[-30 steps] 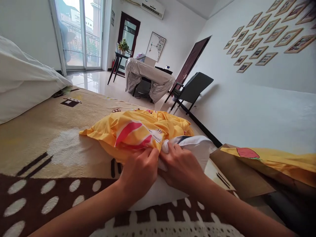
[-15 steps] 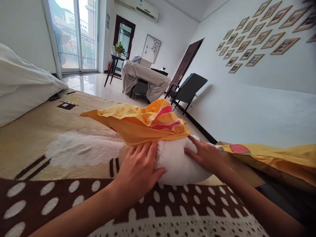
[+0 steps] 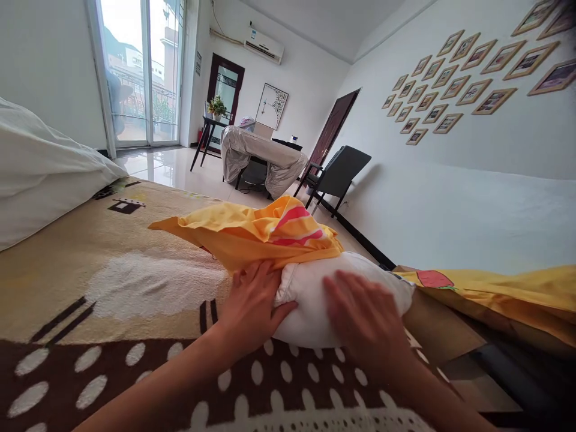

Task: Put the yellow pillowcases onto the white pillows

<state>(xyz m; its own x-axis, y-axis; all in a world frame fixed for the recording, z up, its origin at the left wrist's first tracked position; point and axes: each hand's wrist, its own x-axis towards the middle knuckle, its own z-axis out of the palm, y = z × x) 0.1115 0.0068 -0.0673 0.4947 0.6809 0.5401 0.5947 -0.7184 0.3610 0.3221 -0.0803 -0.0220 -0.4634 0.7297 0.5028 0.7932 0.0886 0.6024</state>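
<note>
A plump white pillow lies in front of me, its far end under a bunched yellow pillowcase with pink stripes. My left hand grips the pillow's left edge, thumb on top and fingers at the pillowcase hem. The fingertips are partly hidden by the cloth. Over the pillow's right side is my right hand, slightly blurred, with its fingers stretched forward. It holds nothing that I can see; whether it touches the pillow I cannot tell.
The pillow rests on a beige and brown patterned blanket. White bedding is heaped at left. At right, another yellow cloth lies by brown cardboard. Beyond are a grey chair and a covered table.
My right hand has left the pillowcase edge and come back toward me over the pillow. More of the pillow's right end shows. The left hand stays at the hem; the view has tilted slightly.
</note>
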